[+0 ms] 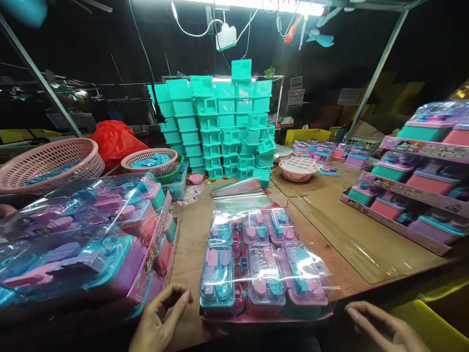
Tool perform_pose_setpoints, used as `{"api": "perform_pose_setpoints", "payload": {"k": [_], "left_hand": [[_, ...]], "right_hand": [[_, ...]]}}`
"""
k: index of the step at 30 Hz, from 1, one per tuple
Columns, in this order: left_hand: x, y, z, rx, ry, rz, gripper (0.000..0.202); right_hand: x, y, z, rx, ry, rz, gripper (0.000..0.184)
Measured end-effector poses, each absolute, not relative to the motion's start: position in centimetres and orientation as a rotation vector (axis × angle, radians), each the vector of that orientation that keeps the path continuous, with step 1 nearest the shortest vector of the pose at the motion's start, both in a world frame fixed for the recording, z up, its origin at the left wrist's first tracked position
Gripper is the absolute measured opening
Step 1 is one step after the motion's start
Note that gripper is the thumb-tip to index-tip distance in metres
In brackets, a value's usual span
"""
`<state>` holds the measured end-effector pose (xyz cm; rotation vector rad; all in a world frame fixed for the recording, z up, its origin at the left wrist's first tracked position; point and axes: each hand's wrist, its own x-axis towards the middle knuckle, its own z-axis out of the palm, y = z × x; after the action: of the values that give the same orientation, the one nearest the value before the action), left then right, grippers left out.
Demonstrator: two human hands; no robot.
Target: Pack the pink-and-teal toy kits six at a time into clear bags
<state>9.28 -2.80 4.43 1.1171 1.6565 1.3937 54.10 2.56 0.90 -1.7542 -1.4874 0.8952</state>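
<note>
One pink tray [227, 320] on the table [190, 234] contains six lidded boxes [264, 274] beneath clear film [315, 266]. Two pink baskets [86, 164] at the left rear hold blue pieces [156, 160]. Left grip [161, 315]: released, fingers curled, just beside the tray's left front corner. Right grip [383, 322]: released, near the tray's right front corner. Neither touches it.

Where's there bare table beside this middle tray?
A narrow strip runs between the middle tray and the left stack; a wider, clear-sheeted patch lies toward the right stack. Behind the tray it's crowded: plastic film, then teal bins.
</note>
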Motion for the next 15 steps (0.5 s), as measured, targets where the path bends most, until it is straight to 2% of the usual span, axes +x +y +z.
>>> {"api": "perform_pose_setpoints", "payload": {"k": [3, 6, 10, 15], "left_hand": [[9.6, 0.9, 3.9, 1.017, 1.640, 1.562, 0.059], [9.4, 5.8, 2.9, 0.958, 1.563, 1.700, 0.065], [9.2, 11.2, 1.8, 0.898, 1.398, 1.638, 0.072], [9.2, 14.6, 1.6, 0.970, 1.284, 1.523, 0.071]], "right_hand": [[54.1, 7.3, 3.3, -1.782, -1.375, 0.761, 0.062], [52.1, 12.7, 4.6, -1.576, -1.423, 0.751, 0.067], [49.2, 18.8, 4.8, -1.319, -1.639, 0.820, 0.079], [47.9, 22.6, 4.8, -1.153, -1.899, 0.949, 0.081]]}}
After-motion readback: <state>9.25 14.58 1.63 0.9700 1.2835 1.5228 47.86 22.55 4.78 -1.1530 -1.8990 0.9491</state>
